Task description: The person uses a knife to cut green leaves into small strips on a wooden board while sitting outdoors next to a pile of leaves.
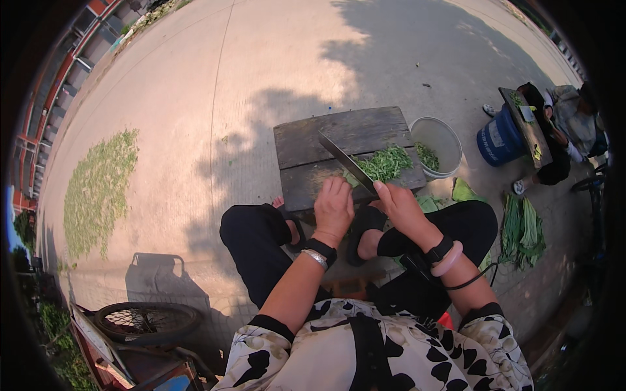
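Observation:
My right hand (398, 203) grips a broad cleaver (345, 161), whose blade points up and left over a low wooden table (313, 141). Curled fingers of my left hand (334, 204) rest at the table's near edge, just left of the blade, against a bit of green leaf; how firmly they hold it is hidden. A heap of shredded green leaves (389, 163) lies right of the blade. Beside the table's right side stands a white plastic bucket (447, 146) with chopped greens (427, 157) inside.
Whole green leaves (464, 190) and leafy bundles (521, 229) lie on the concrete at right. Beyond, a person (570, 117) sits by a blue bucket (499, 139) bearing a board. Shredded greens (100, 195) are spread out at left. A cart wheel (146, 322) stands lower left.

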